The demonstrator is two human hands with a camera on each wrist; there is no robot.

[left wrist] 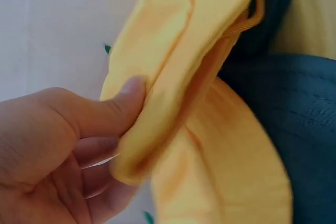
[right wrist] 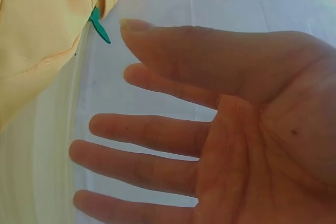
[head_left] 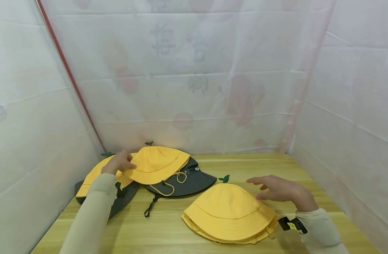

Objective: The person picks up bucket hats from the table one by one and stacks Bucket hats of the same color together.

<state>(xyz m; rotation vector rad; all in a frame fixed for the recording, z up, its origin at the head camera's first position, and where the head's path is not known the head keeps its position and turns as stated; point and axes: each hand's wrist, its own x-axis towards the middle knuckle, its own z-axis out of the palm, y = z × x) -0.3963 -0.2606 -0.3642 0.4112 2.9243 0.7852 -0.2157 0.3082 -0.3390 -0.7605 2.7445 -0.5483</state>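
At the back left, my left hand [head_left: 120, 162] pinches the brim of a yellow bucket hat [head_left: 157, 162] with a green sprout on top. In the left wrist view the thumb lies on the brim [left wrist: 173, 82] and the fingers are under it. This hat overlaps a dark grey hat [head_left: 181, 183] and a second yellow hat [head_left: 97, 173]. My right hand [head_left: 281, 190] hovers with fingers extended beside another yellow sprout hat [head_left: 230, 208] at the front, whose doubled brim shows. Nothing is in the right palm [right wrist: 236, 145] in the right wrist view.
Another dark hat [head_left: 125, 199] lies under the left yellow hat. A yellow cord [head_left: 165, 192] and a black strap [head_left: 151, 206] trail onto the wooden table [head_left: 149, 236]. White sheeting [head_left: 213, 106] encloses the back and both sides, with a red pole [head_left: 70, 76] at left.
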